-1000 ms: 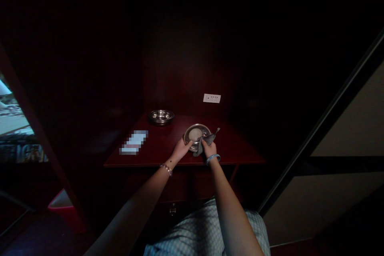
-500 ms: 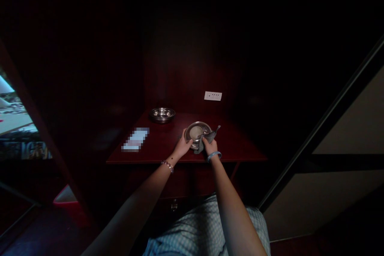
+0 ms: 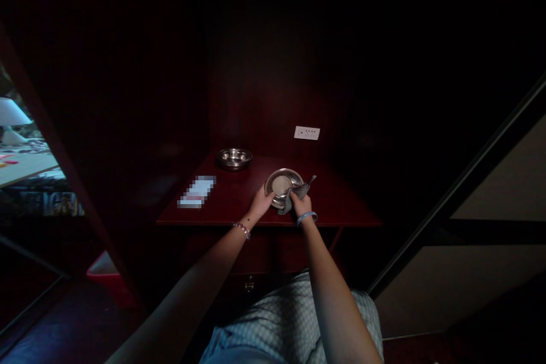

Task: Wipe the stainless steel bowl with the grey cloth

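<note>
A shiny round metal bowl point(image 3: 280, 184) is held up over the front of the dark red desk point(image 3: 341, 205), its inside tilted toward me. My left hand point(image 3: 261, 202) grips its left rim, thumb on the near edge. With my right hand point(image 3: 302, 203) I pinch a grey cloth point(image 3: 288, 200) against the bowl's lower right side; one corner of the cloth sticks out to the right. The fingers under the bowl are hidden. Further back on the left, more metal bowls point(image 3: 234, 159) appear to be stacked on the desk.
A blurred-out pale rectangle point(image 3: 197, 191) lies at the desk's left. A white socket plate point(image 3: 307, 133) is on the back wall. Below left stands a red bin point(image 3: 108, 278). A small metal latch point(image 3: 249, 283) shows under the desk's front edge.
The whole view has shifted slightly, with the desk and hands a little higher and further right. Both hands keep their hold on the bowl and cloth, nearly unchanged.
</note>
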`<state>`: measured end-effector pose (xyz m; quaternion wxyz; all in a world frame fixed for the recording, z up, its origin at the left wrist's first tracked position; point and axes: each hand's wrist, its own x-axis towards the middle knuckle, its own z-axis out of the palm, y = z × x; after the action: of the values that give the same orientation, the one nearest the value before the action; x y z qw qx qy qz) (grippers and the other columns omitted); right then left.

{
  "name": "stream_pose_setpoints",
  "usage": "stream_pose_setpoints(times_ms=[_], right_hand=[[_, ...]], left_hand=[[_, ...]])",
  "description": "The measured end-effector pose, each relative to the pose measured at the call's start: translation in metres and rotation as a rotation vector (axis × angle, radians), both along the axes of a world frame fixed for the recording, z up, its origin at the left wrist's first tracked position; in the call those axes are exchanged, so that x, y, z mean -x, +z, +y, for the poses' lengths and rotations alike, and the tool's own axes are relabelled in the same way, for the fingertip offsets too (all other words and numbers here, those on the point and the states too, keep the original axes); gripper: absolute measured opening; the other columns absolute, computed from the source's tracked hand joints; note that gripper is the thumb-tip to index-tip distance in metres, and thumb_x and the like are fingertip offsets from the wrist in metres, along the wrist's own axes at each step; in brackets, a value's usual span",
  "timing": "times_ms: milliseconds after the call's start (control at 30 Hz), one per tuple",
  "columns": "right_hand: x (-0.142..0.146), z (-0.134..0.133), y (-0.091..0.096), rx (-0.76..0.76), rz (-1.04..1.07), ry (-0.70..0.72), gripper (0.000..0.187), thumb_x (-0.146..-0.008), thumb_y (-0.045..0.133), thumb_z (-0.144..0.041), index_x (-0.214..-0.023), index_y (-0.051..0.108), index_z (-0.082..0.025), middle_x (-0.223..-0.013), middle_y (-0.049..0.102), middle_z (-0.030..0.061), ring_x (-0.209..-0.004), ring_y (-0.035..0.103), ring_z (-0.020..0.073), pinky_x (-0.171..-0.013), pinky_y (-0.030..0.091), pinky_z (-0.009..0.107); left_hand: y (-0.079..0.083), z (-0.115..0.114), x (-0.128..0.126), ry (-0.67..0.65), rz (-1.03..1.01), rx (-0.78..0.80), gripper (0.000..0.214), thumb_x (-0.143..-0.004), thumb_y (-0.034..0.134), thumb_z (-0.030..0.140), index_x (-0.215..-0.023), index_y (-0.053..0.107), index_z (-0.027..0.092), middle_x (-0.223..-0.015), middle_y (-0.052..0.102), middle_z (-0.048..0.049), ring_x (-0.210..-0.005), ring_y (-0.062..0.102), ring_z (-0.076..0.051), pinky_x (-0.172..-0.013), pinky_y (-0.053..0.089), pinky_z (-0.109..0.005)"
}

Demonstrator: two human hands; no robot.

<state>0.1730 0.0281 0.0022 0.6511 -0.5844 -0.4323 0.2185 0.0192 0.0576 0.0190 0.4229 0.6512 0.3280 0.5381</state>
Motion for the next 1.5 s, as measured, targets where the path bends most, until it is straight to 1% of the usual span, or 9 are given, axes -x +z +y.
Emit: stream_pose_setpoints(times_ms=[133, 267, 367, 633, 767, 833, 967, 1133, 1500], right_hand=[[0.001, -0.002, 0.003, 0.002, 0.008, 0.011, 0.028, -0.064, 0.065, -0.033, -0.084, 0.068, -0.014, -0.087, 0.072, 0.0088, -0.086, 0.067, 0.0238, -0.077, 0.051, 0.030], [0.001, -0.003, 0.003, 0.000, 0.022, 0.011, 0.027, -0.063, 0.065, -0.033, -0.081, 0.068, -0.013, -0.086, 0.073, 0.0083, -0.086, 0.067, 0.0234, -0.076, 0.051, 0.029], [0.001, -0.002, 0.002, 0.002, 0.033, 0.003, 0.027, -0.063, 0.065, -0.034, -0.081, 0.068, -0.013, -0.086, 0.073, 0.0086, -0.086, 0.067, 0.0242, -0.076, 0.051, 0.030], [-0.002, 0.002, -0.002, -0.022, 0.075, -0.011, 0.029, -0.063, 0.066, -0.035, -0.083, 0.068, -0.014, -0.089, 0.072, 0.0087, -0.088, 0.067, 0.0245, -0.078, 0.052, 0.032], [-0.003, 0.003, -0.003, -0.035, 0.087, -0.010, 0.029, -0.063, 0.066, -0.035, -0.083, 0.068, -0.014, -0.088, 0.072, 0.0087, -0.087, 0.067, 0.0245, -0.077, 0.052, 0.032], [-0.003, 0.003, -0.003, -0.038, 0.092, -0.014, 0.029, -0.063, 0.067, -0.035, -0.083, 0.069, -0.014, -0.087, 0.073, 0.0086, -0.087, 0.067, 0.0244, -0.076, 0.052, 0.031], [-0.002, 0.001, -0.002, -0.023, 0.074, -0.010, 0.028, -0.063, 0.066, -0.035, -0.082, 0.068, -0.014, -0.088, 0.072, 0.0091, -0.087, 0.067, 0.0249, -0.076, 0.051, 0.032], [-0.001, 0.000, -0.001, -0.003, 0.031, -0.025, 0.027, -0.063, 0.065, -0.035, -0.080, 0.068, -0.014, -0.087, 0.073, 0.0089, -0.086, 0.067, 0.0247, -0.076, 0.051, 0.032], [0.002, -0.003, 0.002, 0.019, -0.023, -0.007, 0.028, -0.064, 0.064, -0.035, -0.082, 0.068, -0.014, -0.088, 0.072, 0.0099, -0.087, 0.067, 0.0245, -0.076, 0.051, 0.031]], left_hand=[[0.001, 0.000, 0.000, -0.004, -0.048, 0.043, 0.035, -0.072, 0.051, 0.008, -0.106, 0.059, 0.013, -0.108, 0.066, -0.0086, -0.104, 0.059, -0.020, -0.095, 0.043, -0.034], [0.000, 0.000, 0.000, 0.013, -0.044, 0.056, 0.033, -0.074, 0.052, 0.011, -0.106, 0.059, 0.014, -0.109, 0.066, -0.0082, -0.104, 0.059, -0.020, -0.096, 0.042, -0.034], [-0.001, 0.000, 0.001, 0.004, -0.016, 0.025, 0.034, -0.076, 0.053, 0.015, -0.110, 0.056, 0.015, -0.109, 0.065, -0.0081, -0.104, 0.059, -0.020, -0.097, 0.042, -0.035], [0.000, -0.004, 0.004, -0.074, 0.041, -0.032, 0.050, -0.073, 0.064, 0.026, -0.118, 0.043, 0.017, -0.107, 0.064, -0.0085, -0.098, 0.061, -0.020, -0.093, 0.045, -0.036], [-0.002, -0.004, 0.003, -0.129, 0.045, -0.099, 0.068, -0.069, 0.068, 0.026, -0.125, 0.031, 0.016, -0.115, 0.059, -0.0119, -0.105, 0.059, -0.020, -0.097, 0.041, -0.038], [-0.003, -0.003, 0.002, -0.144, 0.054, -0.116, 0.068, -0.070, 0.067, 0.025, -0.126, 0.029, 0.016, -0.116, 0.059, -0.0125, -0.108, 0.058, -0.021, -0.099, 0.040, -0.038], [-0.004, -0.002, 0.002, -0.128, 0.070, -0.075, 0.061, -0.073, 0.061, 0.020, -0.126, 0.032, 0.013, -0.114, 0.061, -0.0132, -0.109, 0.058, -0.022, -0.099, 0.040, -0.037], [-0.006, 0.001, 0.002, -0.059, 0.056, -0.025, 0.068, -0.071, 0.059, 0.015, -0.132, 0.031, 0.009, -0.115, 0.061, -0.0146, -0.110, 0.057, -0.024, -0.100, 0.039, -0.039], [-0.004, 0.006, -0.001, -0.032, -0.131, 0.074, 0.055, -0.070, 0.052, 0.009, -0.124, 0.047, 0.016, -0.121, 0.059, -0.0079, -0.115, 0.053, -0.022, -0.104, 0.035, -0.036]])
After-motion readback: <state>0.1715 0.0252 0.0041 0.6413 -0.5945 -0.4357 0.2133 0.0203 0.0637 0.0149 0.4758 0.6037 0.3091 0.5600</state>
